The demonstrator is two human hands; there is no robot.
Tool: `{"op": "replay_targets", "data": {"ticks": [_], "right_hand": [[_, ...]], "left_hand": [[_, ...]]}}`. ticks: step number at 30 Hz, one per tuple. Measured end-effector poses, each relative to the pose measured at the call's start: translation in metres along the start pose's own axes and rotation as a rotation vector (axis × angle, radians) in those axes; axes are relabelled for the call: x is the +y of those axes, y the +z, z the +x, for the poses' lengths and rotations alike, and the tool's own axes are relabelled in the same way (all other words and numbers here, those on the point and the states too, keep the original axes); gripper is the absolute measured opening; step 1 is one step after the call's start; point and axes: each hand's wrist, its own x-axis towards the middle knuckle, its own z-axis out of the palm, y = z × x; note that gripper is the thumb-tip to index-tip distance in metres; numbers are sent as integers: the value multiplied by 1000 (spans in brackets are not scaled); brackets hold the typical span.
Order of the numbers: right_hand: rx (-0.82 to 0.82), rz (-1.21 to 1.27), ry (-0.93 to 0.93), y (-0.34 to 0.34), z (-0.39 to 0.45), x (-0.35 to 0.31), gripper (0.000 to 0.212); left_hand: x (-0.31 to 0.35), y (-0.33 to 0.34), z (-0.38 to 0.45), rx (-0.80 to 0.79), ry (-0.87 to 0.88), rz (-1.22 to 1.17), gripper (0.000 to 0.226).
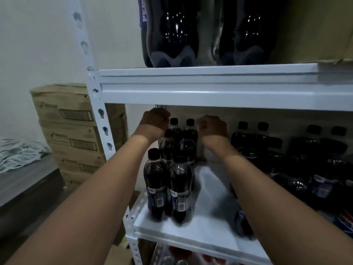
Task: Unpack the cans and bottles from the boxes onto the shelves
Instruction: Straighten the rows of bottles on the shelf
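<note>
Dark cola bottles with black caps stand in two short rows on the left of the white middle shelf [206,222]. Both my arms reach deep into this shelf. My left hand [154,121] is curled against the neck of the back left bottle [174,124]. Curled the same way, my right hand [212,127] sits beside the back right bottle [190,125]. I see only the backs of both hands, and the fingers are mostly hidden. The front bottles [155,180] stand untouched below my wrists.
More cola bottles [286,150] fill the right side of the same shelf. Large bottles [175,31] and a cardboard box [315,29] stand on the upper shelf [210,87]. Stacked cartons [70,127] stand left of the rack post [99,111]. Cans show on the shelf below.
</note>
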Motion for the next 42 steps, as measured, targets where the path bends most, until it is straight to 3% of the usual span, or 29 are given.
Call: {"op": "replay_targets", "data": {"ticks": [4, 7, 10, 15, 19, 25, 35, 42], "right_hand": [[-14, -69, 17, 21, 25, 19, 27], [-9, -30, 17, 34, 39, 30, 31], [-11, 67, 45, 48, 53, 35, 29], [-18, 109, 27, 71, 70, 44, 27], [16, 117, 3, 76, 81, 44, 16], [-38, 121, 38, 69, 95, 43, 25], [-158, 103, -4, 54, 100, 44, 17], [-154, 136, 20, 60, 99, 51, 47]], "left_hand": [[-18, 18, 32, 22, -53, -46, 31], [-33, 28, 50, 38, -98, -214, 21], [-37, 34, 66, -17, -133, -235, 11], [-39, 45, 91, -91, -126, -319, 29], [-44, 54, 103, -76, -31, -260, 17], [-50, 61, 109, -129, 232, -171, 26], [-53, 57, 108, -174, 282, -257, 23], [-60, 59, 109, -197, 303, -289, 29]]}}
